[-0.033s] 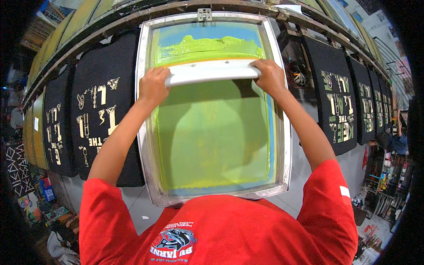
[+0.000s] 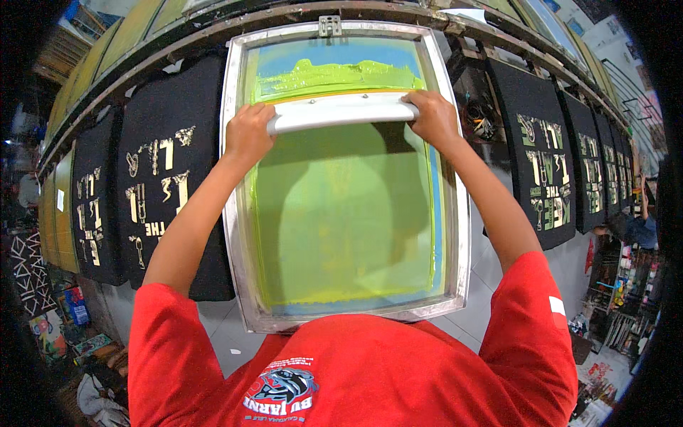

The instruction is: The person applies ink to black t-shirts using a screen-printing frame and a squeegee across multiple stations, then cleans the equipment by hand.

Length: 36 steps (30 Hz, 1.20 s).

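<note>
My left hand (image 2: pixel 249 132) grips the left end of a white-handled squeegee (image 2: pixel 334 110), and my right hand (image 2: pixel 434 121) is closed on its right end. The squeegee lies crosswise in the upper part of a silver-framed printing screen (image 2: pixel 235 199). Just beyond its blade is a thick band of lime-green ink (image 2: pixel 338 71). Below the handle, a thinner green film covers the mesh (image 2: pixel 334 228), with brighter ink along the sides and lower edge. The blade itself is mostly hidden under the handle.
Black printed shirts (image 2: pixel 153 114) on boards line both sides of the screen. A metal rail with a hinge clamp (image 2: pixel 329 25) runs along the far edge. Another person (image 2: pixel 637 228) is at the far right. Shelves with supplies (image 2: pixel 626 277) stand there too.
Both my hands and the squeegee have shifted very slightly away from me, toward the far band of ink. My grip looks the same.
</note>
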Tool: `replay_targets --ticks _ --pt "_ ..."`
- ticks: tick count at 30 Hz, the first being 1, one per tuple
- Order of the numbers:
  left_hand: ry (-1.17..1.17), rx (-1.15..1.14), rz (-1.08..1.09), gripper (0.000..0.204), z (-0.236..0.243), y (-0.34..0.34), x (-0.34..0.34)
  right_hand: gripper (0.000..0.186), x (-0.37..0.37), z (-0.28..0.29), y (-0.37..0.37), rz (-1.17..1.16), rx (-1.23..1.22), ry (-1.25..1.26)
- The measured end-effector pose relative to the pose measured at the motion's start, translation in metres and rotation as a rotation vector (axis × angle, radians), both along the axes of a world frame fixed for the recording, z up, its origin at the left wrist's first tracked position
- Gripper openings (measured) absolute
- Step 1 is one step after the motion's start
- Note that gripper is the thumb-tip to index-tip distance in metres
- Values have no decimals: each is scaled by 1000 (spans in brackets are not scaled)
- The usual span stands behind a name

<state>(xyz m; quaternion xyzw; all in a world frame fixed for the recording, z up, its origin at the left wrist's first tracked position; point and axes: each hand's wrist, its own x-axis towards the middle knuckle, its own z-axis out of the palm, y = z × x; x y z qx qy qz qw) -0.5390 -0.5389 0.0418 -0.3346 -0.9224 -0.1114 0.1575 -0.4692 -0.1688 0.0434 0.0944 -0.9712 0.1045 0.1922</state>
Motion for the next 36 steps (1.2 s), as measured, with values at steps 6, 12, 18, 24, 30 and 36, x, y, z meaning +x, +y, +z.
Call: replay_targets --ticks 6,12,18,24,30,36 --pt "-350 -103 67 30 69 12 -60 29 -58 54 14 -12 124 -284" --pt "-249 42 22 28 127 -1 -21 30 -13 120 2 -20 75 -206" --pt "-48 77 -31 19 124 -31 125 25 139 132 -19 -73 39 -170" --pt "-290 85 -97 33 77 -69 310 39 326 73 -64 -40 -98 -221" --pt "-271 115 -65 38 26 -82 384 40 398 16 -89 -33 -96 -89" --pt "-322 167 -62 53 15 -88 408 64 423 -4 -98 -43 -152 -82"
